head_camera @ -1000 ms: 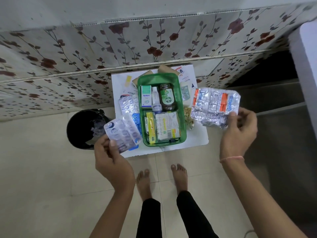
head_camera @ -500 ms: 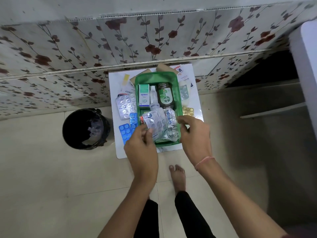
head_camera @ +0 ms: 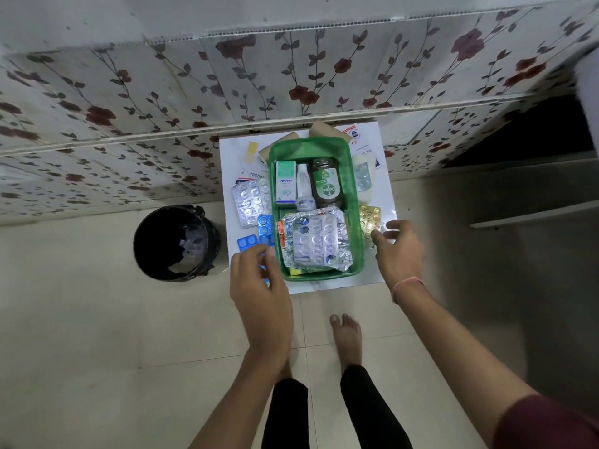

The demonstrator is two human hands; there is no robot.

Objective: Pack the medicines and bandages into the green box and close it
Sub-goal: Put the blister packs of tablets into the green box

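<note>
The green box sits open on a small white table. Inside it lie a white-green carton, a small white bottle, a brown bottle and silver blister strips on top at the near end. My left hand hovers over the blue blister strips left of the box, fingers apart, holding nothing. My right hand is to the right of the box, fingers spread next to a gold blister strip.
More silver strips, a yellow plaster, brown rolls and paper packets lie on the table around the box. A black bin stands on the floor at the left. A flowered wall is behind. My bare feet are below.
Both hands brought their silver blister strips from the sides into the box, let them go there, and have moved out to either side of the box.
</note>
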